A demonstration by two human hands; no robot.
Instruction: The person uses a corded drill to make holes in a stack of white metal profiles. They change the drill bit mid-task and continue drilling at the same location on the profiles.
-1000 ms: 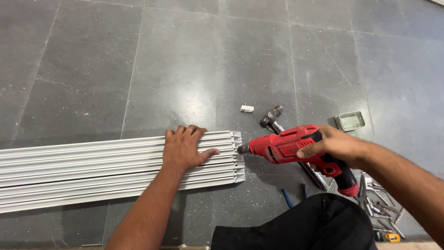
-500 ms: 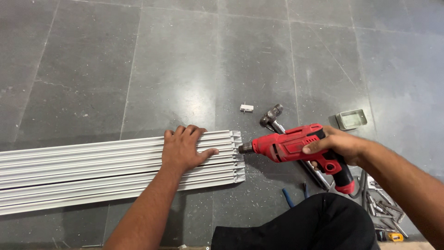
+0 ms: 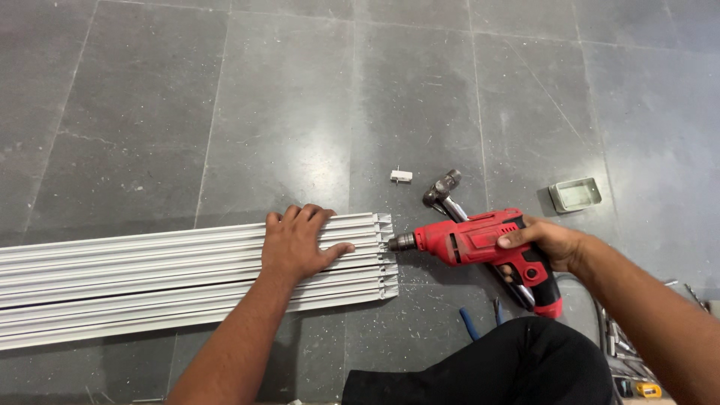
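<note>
Two hands at the end of a bundle of white channel strips point(image 3: 150, 274) on a grey tiled floor point(image 3: 285, 97), with a red power drill point(image 3: 480, 241) held beside it.

From left to right: the strips lie side by side, running from the left edge of the view to their cut ends near the middle. The left hand point(image 3: 300, 244) lies flat and open on the strips close to those ends, fingers spread, pressing down and gripping nothing. Just beyond the ends, the drill's chuck points at the strip ends, near or touching them. The right hand point(image 3: 551, 244) is closed around the drill's body and handle. Behind the drill lie a small white clip point(image 3: 401, 175) and a hammer point(image 3: 442, 191); further right sits a small metal tray point(image 3: 575, 194).
</note>
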